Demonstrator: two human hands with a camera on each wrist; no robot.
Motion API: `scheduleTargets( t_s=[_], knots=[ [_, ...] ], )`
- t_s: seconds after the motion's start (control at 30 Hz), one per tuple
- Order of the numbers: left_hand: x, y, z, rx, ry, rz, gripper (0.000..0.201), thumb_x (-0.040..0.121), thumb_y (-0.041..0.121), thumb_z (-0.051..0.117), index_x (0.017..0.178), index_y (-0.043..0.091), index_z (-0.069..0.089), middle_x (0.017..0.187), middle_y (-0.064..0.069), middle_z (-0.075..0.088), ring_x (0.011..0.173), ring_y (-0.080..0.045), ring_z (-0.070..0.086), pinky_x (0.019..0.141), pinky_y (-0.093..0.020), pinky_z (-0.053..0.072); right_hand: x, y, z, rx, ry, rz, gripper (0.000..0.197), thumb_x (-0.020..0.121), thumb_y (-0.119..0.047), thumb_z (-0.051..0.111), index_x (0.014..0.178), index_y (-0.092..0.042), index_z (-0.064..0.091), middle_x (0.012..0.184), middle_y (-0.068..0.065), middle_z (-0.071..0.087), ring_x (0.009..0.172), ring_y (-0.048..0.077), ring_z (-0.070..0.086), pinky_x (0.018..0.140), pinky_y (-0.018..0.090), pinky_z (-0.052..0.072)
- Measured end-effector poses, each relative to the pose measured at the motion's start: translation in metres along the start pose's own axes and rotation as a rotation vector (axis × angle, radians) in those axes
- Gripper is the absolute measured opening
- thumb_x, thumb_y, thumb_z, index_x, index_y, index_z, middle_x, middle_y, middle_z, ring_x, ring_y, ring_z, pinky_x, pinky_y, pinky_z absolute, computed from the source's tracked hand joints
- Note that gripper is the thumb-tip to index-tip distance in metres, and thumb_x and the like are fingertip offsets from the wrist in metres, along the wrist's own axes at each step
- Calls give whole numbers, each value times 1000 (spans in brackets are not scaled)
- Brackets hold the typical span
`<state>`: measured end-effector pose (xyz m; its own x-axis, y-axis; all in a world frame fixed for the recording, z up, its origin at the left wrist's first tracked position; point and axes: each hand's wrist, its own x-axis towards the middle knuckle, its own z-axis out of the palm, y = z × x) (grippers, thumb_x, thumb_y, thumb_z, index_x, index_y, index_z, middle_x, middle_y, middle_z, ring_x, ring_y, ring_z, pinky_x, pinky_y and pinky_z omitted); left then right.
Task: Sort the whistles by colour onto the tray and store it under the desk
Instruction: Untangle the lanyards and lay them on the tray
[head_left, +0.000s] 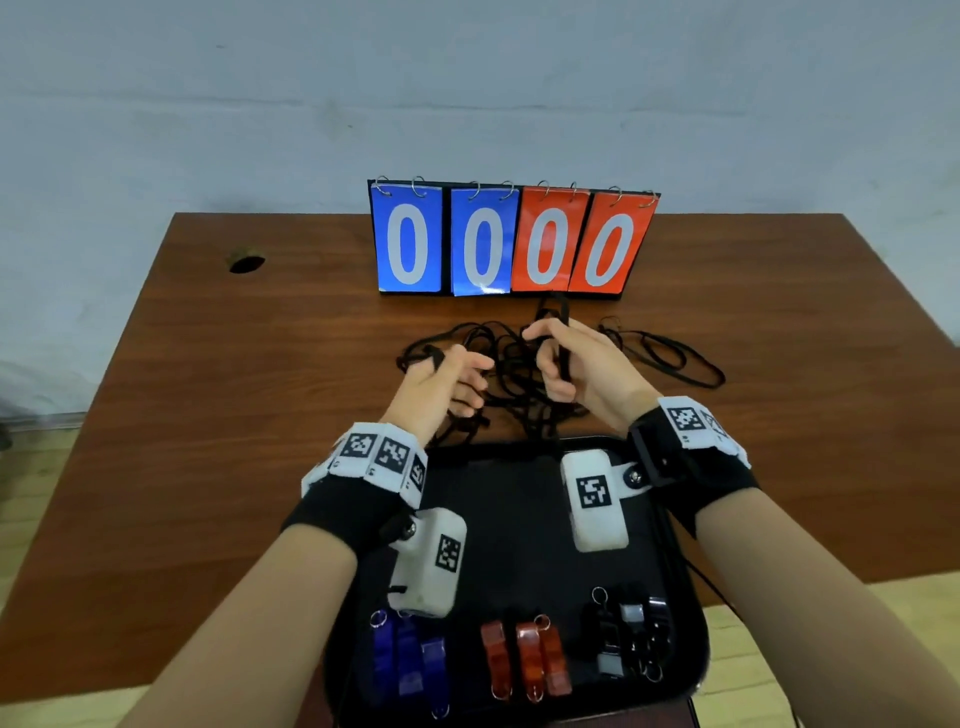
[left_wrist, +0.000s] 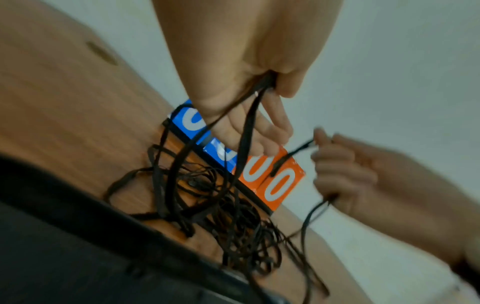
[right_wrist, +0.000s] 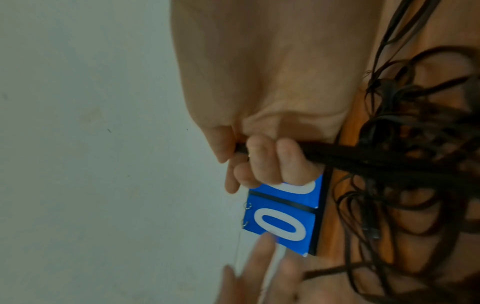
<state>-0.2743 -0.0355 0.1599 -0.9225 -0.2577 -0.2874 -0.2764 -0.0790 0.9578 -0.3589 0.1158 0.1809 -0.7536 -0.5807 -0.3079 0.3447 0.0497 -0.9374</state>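
Note:
A black tray (head_left: 519, 540) lies at the desk's near edge. On it, blue whistles (head_left: 410, 660) sit at the left, red whistles (head_left: 524, 657) in the middle and black whistles (head_left: 628, 639) at the right. Beyond the tray a tangle of black lanyards (head_left: 509, 358) spreads over the desk. My left hand (head_left: 457, 379) hangs over the tangle with strands caught under its thumb, its fingers (left_wrist: 259, 131) fairly straight. My right hand (head_left: 561, 364) grips a bunch of lanyards (right_wrist: 389, 164) in its fist (right_wrist: 259, 160), lifted off the desk.
A flip scoreboard (head_left: 514, 244) reading 00 in blue and 00 in red stands behind the lanyards. The brown desk (head_left: 234, 415) has a cable hole (head_left: 247, 262) at the far left. A pale wall rises behind the desk.

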Motion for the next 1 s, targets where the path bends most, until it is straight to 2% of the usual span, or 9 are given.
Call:
scheduleTargets(
  t_s=[0.17, 0.27, 0.4, 0.57, 0.63, 0.73, 0.8, 0.87, 1.0],
  knots=[
    [-8, -5, 25, 79, -192, -24, 37, 101, 24, 31, 126, 13, 55, 114, 4, 58, 108, -9, 52, 91, -16, 42, -1, -18, 15, 96, -185, -72, 31, 102, -22, 27, 96, -11, 55, 59, 0, 54, 47, 12, 49, 50, 22, 45],
    [-8, -8, 30, 12, -262, -85, 30, 100, 23, 34, 99, 18, 64, 95, 0, 66, 96, -11, 62, 92, -17, 44, 4, -27, 23, 161, -181, -109, 32, 102, -22, 26, 96, -11, 56, 63, 0, 62, 61, 14, 62, 64, 24, 53],
    [-10, -8, 19, 15, -251, -72, 37, 101, 14, 31, 74, 15, 57, 46, 10, 53, 50, -1, 56, 68, -16, 44, 11, -26, 10, 161, 168, -180, 29, 101, -21, 33, 91, -14, 58, 59, 0, 59, 65, 18, 61, 69, 27, 53],
    [-10, -5, 7, -48, -222, -165, 35, 101, 18, 32, 75, 11, 54, 45, 7, 41, 36, -5, 45, 57, -24, 47, 14, -2, -38, 87, 640, -135, 20, 98, -19, 39, 86, -17, 55, 65, 3, 53, 59, 14, 56, 59, 24, 50],
    [-10, -2, 9, -109, -201, -212, 34, 101, 20, 34, 76, 11, 54, 42, 8, 41, 34, -5, 42, 44, -20, 46, 12, 7, -53, -39, 658, -9, 18, 97, -22, 42, 102, -11, 56, 77, 4, 58, 58, 11, 56, 57, 21, 50],
    [-10, 2, 16, -232, -166, -264, 35, 101, 22, 33, 72, 11, 49, 40, 7, 49, 35, -9, 51, 41, -17, 47, 4, 25, -60, -422, 631, 116, 49, 90, -27, 57, 130, -6, 40, 123, 13, 48, 98, 22, 55, 87, 32, 46],
    [-10, 3, 21, -280, -149, -282, 36, 101, 23, 31, 71, 12, 48, 48, 2, 64, 46, -11, 65, 51, -20, 53, -9, 30, -50, -627, 649, -100, 53, 84, -19, 65, 128, -5, 40, 123, 9, 38, 112, 22, 44, 99, 33, 39],
    [-13, 4, 27, -286, -138, -301, 36, 102, 23, 30, 72, 14, 47, 60, -3, 73, 58, -12, 72, 59, -21, 56, -23, 31, -33, -726, 578, -388, 40, 79, -9, 68, 113, -4, 48, 110, 1, 37, 101, 15, 43, 91, 26, 41],
    [-16, 6, 38, -358, -60, -368, 28, 101, 21, 31, 92, 7, 54, 64, -6, 71, 50, -12, 67, 50, -19, 53, -37, 36, -10, -980, 141, -688, 19, 79, -10, 61, 98, -7, 62, 99, 5, 51, 96, 12, 45, 84, 21, 39]
  ],
)
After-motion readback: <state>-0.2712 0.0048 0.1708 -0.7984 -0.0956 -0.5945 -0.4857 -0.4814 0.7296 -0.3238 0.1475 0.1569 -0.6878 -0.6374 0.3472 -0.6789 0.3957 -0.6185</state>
